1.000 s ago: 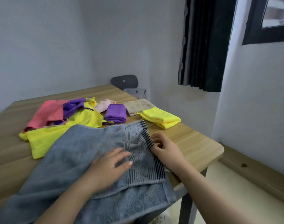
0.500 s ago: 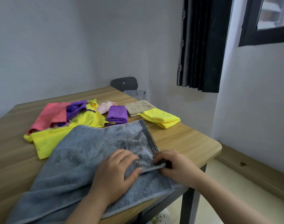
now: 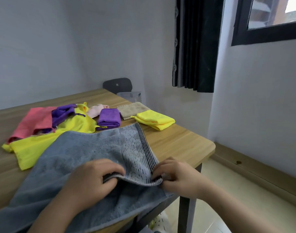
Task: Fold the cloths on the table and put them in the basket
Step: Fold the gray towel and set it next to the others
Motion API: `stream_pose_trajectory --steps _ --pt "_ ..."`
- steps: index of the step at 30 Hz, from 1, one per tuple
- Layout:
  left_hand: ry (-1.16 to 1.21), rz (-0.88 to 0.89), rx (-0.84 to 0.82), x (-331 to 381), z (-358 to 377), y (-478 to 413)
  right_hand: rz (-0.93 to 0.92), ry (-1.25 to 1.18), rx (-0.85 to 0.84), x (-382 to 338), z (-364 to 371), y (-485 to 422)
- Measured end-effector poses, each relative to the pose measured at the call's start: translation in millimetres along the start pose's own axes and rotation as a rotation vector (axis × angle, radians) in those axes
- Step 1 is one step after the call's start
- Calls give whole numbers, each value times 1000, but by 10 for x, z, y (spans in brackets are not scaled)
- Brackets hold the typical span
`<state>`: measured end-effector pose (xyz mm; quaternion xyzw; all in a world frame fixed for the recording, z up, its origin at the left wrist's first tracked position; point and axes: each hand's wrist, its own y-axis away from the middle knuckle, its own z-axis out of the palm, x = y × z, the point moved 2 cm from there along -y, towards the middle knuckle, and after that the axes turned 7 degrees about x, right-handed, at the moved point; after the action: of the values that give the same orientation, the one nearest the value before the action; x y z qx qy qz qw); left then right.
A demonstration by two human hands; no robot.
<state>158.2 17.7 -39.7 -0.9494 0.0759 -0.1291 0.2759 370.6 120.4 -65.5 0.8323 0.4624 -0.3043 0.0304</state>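
- Your left hand (image 3: 91,180) and right hand (image 3: 175,176) both pinch the near folded edge of the grey towel (image 3: 86,158).
- The towel lies on the wooden table (image 3: 177,140), partly overhanging its near edge.

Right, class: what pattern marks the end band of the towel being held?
Narrow dark stripes on the end band of the grey-blue towel; head view shows it best.

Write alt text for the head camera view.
Left hand and right hand grip an edge of a grey towel on a wooden table. Behind lie loose cloths, a folded purple cloth, beige cloth and folded yellow cloth.
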Motion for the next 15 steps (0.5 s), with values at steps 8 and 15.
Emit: stream_pose_trajectory --steps 8,15 --pt "181 -101 -388 150 51 98 74 -11 -155 -11 -88 -43" --pt "172 -67 -142 227 17 92 -6 129 -3 -63 -170 -24"
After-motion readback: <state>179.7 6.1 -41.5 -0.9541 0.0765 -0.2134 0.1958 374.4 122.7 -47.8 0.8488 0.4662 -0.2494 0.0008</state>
